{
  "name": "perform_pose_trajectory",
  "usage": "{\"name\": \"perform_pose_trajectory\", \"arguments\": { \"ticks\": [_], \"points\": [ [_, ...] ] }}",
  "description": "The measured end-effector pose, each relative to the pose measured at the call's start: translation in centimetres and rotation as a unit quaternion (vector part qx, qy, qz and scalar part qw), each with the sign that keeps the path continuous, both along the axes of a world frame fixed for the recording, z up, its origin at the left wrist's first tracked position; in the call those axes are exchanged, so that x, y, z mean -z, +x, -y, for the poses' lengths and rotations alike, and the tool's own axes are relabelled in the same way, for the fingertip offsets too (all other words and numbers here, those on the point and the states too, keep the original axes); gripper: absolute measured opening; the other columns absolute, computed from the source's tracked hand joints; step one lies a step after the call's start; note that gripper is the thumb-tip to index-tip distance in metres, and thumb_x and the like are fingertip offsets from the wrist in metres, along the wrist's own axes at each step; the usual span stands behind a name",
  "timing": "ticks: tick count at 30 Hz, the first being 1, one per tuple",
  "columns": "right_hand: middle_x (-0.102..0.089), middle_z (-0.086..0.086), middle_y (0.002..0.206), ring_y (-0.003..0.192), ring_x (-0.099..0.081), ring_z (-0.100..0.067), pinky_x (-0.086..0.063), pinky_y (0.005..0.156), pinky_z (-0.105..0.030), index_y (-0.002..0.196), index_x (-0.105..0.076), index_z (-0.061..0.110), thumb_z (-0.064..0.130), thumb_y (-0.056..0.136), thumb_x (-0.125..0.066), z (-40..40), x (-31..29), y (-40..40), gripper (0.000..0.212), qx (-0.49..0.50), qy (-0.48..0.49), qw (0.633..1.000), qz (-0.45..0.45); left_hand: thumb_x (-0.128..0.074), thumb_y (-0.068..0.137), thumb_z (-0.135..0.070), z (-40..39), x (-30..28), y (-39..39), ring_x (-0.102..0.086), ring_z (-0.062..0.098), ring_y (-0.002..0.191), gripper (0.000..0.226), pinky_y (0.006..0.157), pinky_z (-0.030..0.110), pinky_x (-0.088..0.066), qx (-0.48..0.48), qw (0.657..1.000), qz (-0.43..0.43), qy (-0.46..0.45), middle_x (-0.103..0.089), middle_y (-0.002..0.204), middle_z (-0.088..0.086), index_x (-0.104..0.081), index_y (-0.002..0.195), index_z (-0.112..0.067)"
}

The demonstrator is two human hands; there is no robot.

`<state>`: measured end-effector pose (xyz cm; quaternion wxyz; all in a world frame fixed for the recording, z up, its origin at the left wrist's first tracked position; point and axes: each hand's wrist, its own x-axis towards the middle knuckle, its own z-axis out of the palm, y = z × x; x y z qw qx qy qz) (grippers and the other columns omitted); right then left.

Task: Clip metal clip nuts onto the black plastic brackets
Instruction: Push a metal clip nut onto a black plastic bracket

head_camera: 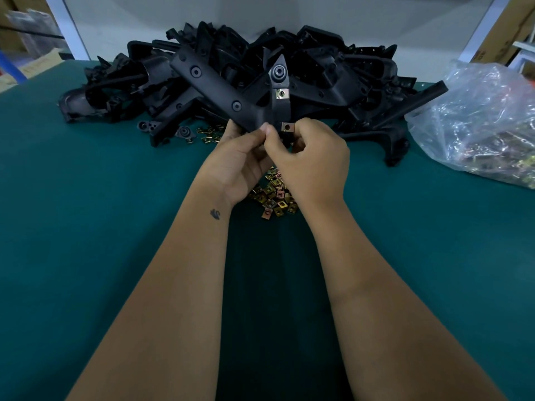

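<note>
A black plastic bracket (220, 91) is gripped at its bend by the left hand (240, 160); a clip nut (287, 127) is pinched by the right hand (314, 157) at its edge (one nut already fitted above). Both seem stiff and light; loose nuts (275, 195) lie beneath the hands.

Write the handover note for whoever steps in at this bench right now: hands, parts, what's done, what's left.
Left hand: grips the held bracket at its lower corner, raised above the green table.
Right hand: pinches a clip nut at the bracket's lower edge; not clearly seated.
Done: one nut already clipped on the bracket's upright arm.
Left: seat this nut, then continue through the bracket pile behind.
Stock: loose nuts lie under the hands, more in the plastic bag at right.
</note>
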<state>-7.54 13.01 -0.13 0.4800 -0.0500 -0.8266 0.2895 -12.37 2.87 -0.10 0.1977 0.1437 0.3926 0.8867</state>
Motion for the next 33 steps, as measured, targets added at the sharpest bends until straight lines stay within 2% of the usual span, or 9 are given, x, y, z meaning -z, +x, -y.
{"name": "perform_pose_trajectory", "arguments": {
  "ticks": [5, 12, 17, 21, 25, 28, 30, 33],
  "points": [
    [-0.051, -0.001, 0.059, 0.054, -0.045, -0.018, -0.034, 0.049, -0.03, 0.06, -0.051, 0.005, 0.035, 0.083, -0.072, -0.29, 0.12, -0.01, 0.043, -0.02, -0.004, 1.0, 0.002, -0.045, 0.1, 0.002, -0.1, -0.1, 0.21, -0.069, 0.015, 0.089, 0.032, 0.078, 0.029, -0.06, 0.003, 1.0, -0.002, -0.002, -0.071, 0.103, 0.003, -0.052, 0.127, -0.015],
    [-0.048, 0.005, 0.06, 0.054, -0.044, -0.015, -0.03, 0.051, -0.029, 0.06, -0.044, 0.015, 0.036, 0.084, -0.071, -0.27, 0.25, -0.06, 0.042, -0.006, -0.014, 1.0, 0.024, -0.047, 0.099, 0.004, -0.21, -0.24, 0.36, -0.071, 0.012, 0.08, 0.029, 0.069, 0.026, -0.059, -0.012, 1.0, -0.002, -0.009, -0.073, 0.098, 0.002, -0.054, 0.121, -0.014],
    [-0.061, -0.003, 0.065, 0.058, -0.053, -0.021, -0.038, 0.052, -0.035, 0.064, -0.058, 0.004, 0.034, 0.086, -0.068, -0.18, 0.49, -0.27, 0.039, -0.009, -0.002, 1.0, 0.019, -0.047, 0.099, 0.003, -0.29, -0.24, 0.34, -0.071, 0.012, 0.082, 0.029, 0.072, 0.027, -0.06, -0.01, 1.0, -0.004, -0.013, -0.072, 0.1, 0.002, -0.054, 0.121, -0.016],
    [-0.053, 0.001, 0.06, 0.054, -0.046, -0.016, -0.031, 0.051, -0.03, 0.06, -0.048, 0.011, 0.033, 0.088, -0.068, -0.19, 0.49, -0.33, 0.04, -0.018, -0.001, 1.0, 0.016, -0.047, 0.099, 0.004, -0.26, -0.15, 0.25, -0.07, 0.015, 0.086, 0.028, 0.08, 0.032, -0.059, -0.009, 1.0, -0.003, -0.012, -0.071, 0.101, 0.003, -0.054, 0.119, -0.015],
    [-0.046, 0.005, 0.061, 0.055, -0.042, -0.013, -0.028, 0.051, -0.027, 0.063, -0.043, 0.016, 0.032, 0.089, -0.067, -0.06, 0.55, -0.4, 0.039, -0.024, -0.006, 1.0, 0.015, -0.048, 0.099, 0.004, -0.28, 0.02, 0.08, -0.07, 0.016, 0.087, 0.025, 0.082, 0.034, -0.06, -0.01, 1.0, 0.001, -0.006, -0.073, 0.099, 0.003, -0.057, 0.111, -0.016],
    [-0.052, 0.007, 0.069, 0.062, -0.048, -0.012, -0.035, 0.055, -0.027, 0.07, -0.056, 0.013, 0.037, 0.091, -0.065, 0.14, 0.78, -0.45, 0.033, -0.032, -0.014, 0.999, 0.03, -0.048, 0.099, 0.003, -0.2, 0.19, -0.05, -0.07, 0.017, 0.093, 0.029, 0.086, 0.036, -0.059, -0.015, 1.0, 0.002, -0.005, -0.071, 0.108, 0.006, -0.056, 0.119, -0.016],
    [-0.06, 0.007, 0.077, 0.07, -0.056, -0.012, -0.042, 0.06, -0.028, 0.081, -0.066, 0.012, 0.042, 0.091, -0.064, 0.24, 0.81, -0.43, 0.032, -0.031, -0.022, 0.998, 0.042, -0.048, 0.099, 0.003, -0.13, 0.25, -0.13, -0.071, 0.017, 0.094, 0.033, 0.079, 0.033, -0.06, -0.02, 1.0, 0.01, -0.004, -0.071, 0.11, 0.006, -0.055, 0.124, -0.016],
    [-0.066, 0.006, 0.089, 0.082, -0.06, -0.011, -0.046, 0.067, -0.027, 0.093, -0.07, 0.015, 0.046, 0.089, -0.064, 0.13, 0.58, -0.34, 0.031, -0.02, -0.045, 0.998, 0.048, -0.047, 0.099, 0.004, -0.15, 0.28, -0.2, -0.072, 0.017, 0.093, 0.034, 0.075, 0.03, -0.059, -0.028, 0.999, 0.025, 0.003, -0.072, 0.108, 0.005, -0.056, 0.124, -0.016]
  ]
}}
